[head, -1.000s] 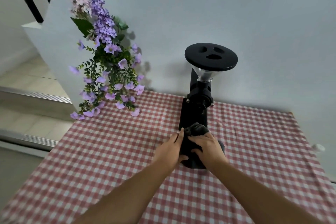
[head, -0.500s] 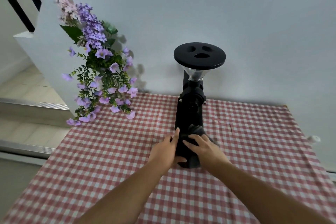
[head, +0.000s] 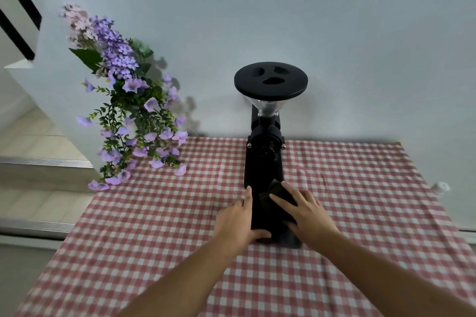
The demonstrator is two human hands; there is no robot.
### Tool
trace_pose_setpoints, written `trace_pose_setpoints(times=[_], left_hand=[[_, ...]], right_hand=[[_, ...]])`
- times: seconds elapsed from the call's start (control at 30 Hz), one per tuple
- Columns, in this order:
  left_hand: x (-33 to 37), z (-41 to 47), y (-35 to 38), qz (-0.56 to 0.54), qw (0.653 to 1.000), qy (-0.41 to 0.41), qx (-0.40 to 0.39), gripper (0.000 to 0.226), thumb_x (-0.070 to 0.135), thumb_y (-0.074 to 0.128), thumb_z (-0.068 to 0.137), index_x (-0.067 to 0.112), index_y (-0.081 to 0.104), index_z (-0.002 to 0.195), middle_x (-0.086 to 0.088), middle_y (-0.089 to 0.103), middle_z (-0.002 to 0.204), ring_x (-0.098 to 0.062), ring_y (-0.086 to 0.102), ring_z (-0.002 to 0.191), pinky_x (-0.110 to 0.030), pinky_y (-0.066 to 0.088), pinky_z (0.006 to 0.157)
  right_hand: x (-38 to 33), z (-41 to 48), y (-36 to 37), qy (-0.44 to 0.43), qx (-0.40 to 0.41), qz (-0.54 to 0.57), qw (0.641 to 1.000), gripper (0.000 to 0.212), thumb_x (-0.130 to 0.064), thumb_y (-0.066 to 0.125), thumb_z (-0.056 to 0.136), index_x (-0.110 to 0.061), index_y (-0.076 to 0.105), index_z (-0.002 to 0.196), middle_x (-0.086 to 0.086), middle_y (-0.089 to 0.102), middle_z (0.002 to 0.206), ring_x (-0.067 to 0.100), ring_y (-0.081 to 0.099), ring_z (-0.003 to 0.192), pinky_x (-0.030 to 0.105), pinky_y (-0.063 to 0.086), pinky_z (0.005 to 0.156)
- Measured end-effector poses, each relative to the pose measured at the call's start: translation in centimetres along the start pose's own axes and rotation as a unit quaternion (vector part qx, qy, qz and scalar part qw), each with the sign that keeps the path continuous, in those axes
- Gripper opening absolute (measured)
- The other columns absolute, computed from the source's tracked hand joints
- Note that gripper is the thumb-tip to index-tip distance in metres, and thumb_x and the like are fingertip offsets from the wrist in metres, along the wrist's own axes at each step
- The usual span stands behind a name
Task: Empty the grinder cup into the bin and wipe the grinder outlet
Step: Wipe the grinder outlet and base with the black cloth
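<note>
The black grinder (head: pixel 265 162) stands upright at the middle of the table, its back close to the wall at 12 o'clock, its round lid (head: pixel 271 81) topping a clear hopper. The left hand (head: pixel 238 219) braces the grinder's base from 9 o'clock, fingers extended along its side and thumb across the front foot, touching it but not wrapped round it. The right hand (head: pixel 304 213) lies from 3 o'clock with fingers spread, pressing a dark cloth (head: pixel 277 192) flat against the lower front of the grinder; whether the outlet itself is under the cloth cannot be told. The checked tablecloth (head: pixel 154 213) lies bare and wide toward 6, 8 and 4 o'clock. A spray of purple flowers (head: pixel 128 100) hangs at 10 o'clock, well apart from the hands. The table's left edge drops to steps (head: pixel 38 162) at 9 o'clock; its right edge runs past a small white object (head: pixel 441 187) at 3 o'clock.
</note>
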State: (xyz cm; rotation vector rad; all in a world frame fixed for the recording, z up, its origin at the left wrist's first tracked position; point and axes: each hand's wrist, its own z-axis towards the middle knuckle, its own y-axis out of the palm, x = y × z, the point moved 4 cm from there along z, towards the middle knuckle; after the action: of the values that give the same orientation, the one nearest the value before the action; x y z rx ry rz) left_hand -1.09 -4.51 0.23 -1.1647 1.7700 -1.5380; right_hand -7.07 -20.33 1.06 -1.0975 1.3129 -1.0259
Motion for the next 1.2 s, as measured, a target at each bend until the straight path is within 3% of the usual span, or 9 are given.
trace_pose_setpoints(times=[0.13,0.3,0.4,0.5,0.63,0.8,0.9,1.07,1.2], left_hand=[[-0.3,1.1,-1.1,0.019,0.998,0.063,-0.011,0.122,0.071,0.067,0.072,0.021,-0.007,0.155,-0.005,0.014,0.161,-0.024,0.032,0.140,-0.043,0.034,0.110],[0.2,1.5,-1.4,-0.027,0.995,0.073,-0.054,0.125,0.061,0.073,0.074,0.020,-0.015,0.154,-0.003,0.000,0.165,-0.027,0.034,0.141,-0.041,0.038,0.107],[0.2,1.7,-0.8,-0.047,0.997,0.044,-0.050,0.128,0.061,0.075,0.071,0.021,-0.014,0.154,-0.002,0.007,0.164,-0.024,0.038,0.139,-0.039,0.041,0.106],[0.2,1.6,-0.6,-0.035,0.999,0.024,-0.033,0.128,0.066,0.073,0.070,0.018,-0.010,0.155,-0.002,0.014,0.163,-0.022,0.040,0.137,-0.039,0.042,0.106],[0.2,1.3,-0.7,0.013,0.999,0.041,0.008,0.122,0.064,0.071,0.074,0.017,-0.007,0.155,-0.005,0.022,0.160,-0.018,0.052,0.124,-0.034,0.048,0.097],[0.2,1.4,-1.0,-0.037,0.999,0.030,0.010,0.124,0.073,0.067,0.069,0.019,-0.003,0.156,0.000,0.030,0.157,-0.017,0.049,0.127,-0.035,0.050,0.095],[0.2,1.5,-1.1,-0.015,0.999,0.029,0.013,0.123,0.073,0.066,0.071,0.018,-0.004,0.156,-0.001,0.029,0.157,-0.017,0.050,0.126,-0.034,0.050,0.094],[0.4,1.2,-1.1,-0.014,0.999,0.031,0.017,0.120,0.072,0.065,0.072,0.018,-0.003,0.156,0.000,0.029,0.157,-0.016,0.050,0.125,-0.034,0.050,0.094],[0.5,1.6,-1.1,-0.023,0.999,0.017,0.019,0.119,0.072,0.065,0.073,0.019,-0.002,0.156,0.001,0.035,0.151,-0.016,0.053,0.121,-0.035,0.052,0.091]], right_hand=[[-0.4,0.3,1.0,0.039,-0.038,0.066,0.996,0.065,-0.017,0.044,0.096,-0.046,0.013,0.145,-0.004,-0.013,0.159,0.026,0.025,0.138,0.032,0.050,0.093],[-0.4,1.1,0.7,0.070,-0.058,0.076,0.993,0.077,0.002,0.048,0.089,-0.041,0.019,0.146,-0.001,-0.009,0.160,0.024,0.049,0.124,0.025,0.053,0.083],[-1.2,1.7,-0.6,0.095,-0.053,0.046,0.993,0.073,0.002,0.050,0.090,-0.035,0.023,0.146,0.002,-0.002,0.160,0.028,0.038,0.135,0.032,0.049,0.097],[-3.0,0.6,-0.3,0.050,-0.059,0.007,0.997,0.070,-0.005,0.052,0.091,-0.025,0.018,0.149,0.005,0.002,0.160,0.032,0.007,0.146,0.043,0.040,0.108],[-3.4,-2.2,1.2,-0.080,-0.036,-0.058,0.994,0.083,-0.013,0.087,0.059,-0.017,0.049,0.133,0.009,0.054,0.137,0.035,0.042,0.131,0.036,0.061,0.070],[0.0,-0.1,-0.3,-0.130,-0.044,-0.024,0.990,0.058,-0.018,0.058,0.091,-0.030,0.034,0.143,-0.008,0.028,0.155,0.020,0.020,0.145,0.039,0.042,0.107],[-1.9,0.3,0.1,-0.063,-0.052,0.006,0.997,0.059,-0.018,0.055,0.092,-0.030,0.031,0.144,-0.005,0.025,0.156,0.023,0.019,0.144,0.041,0.038,0.109],[-0.8,0.3,0.0,-0.103,-0.072,-0.018,0.992,0.059,-0.021,0.054,0.093,-0.034,0.028,0.145,-0.010,0.024,0.156,0.020,0.021,0.142,0.040,0.043,0.104],[-1.4,1.7,-0.8,-0.016,-0.062,0.026,0.998,0.056,-0.013,0.051,0.093,-0.033,0.034,0.143,-0.011,0.027,0.154,0.019,0.024,0.139,0.034,0.036,0.109]])
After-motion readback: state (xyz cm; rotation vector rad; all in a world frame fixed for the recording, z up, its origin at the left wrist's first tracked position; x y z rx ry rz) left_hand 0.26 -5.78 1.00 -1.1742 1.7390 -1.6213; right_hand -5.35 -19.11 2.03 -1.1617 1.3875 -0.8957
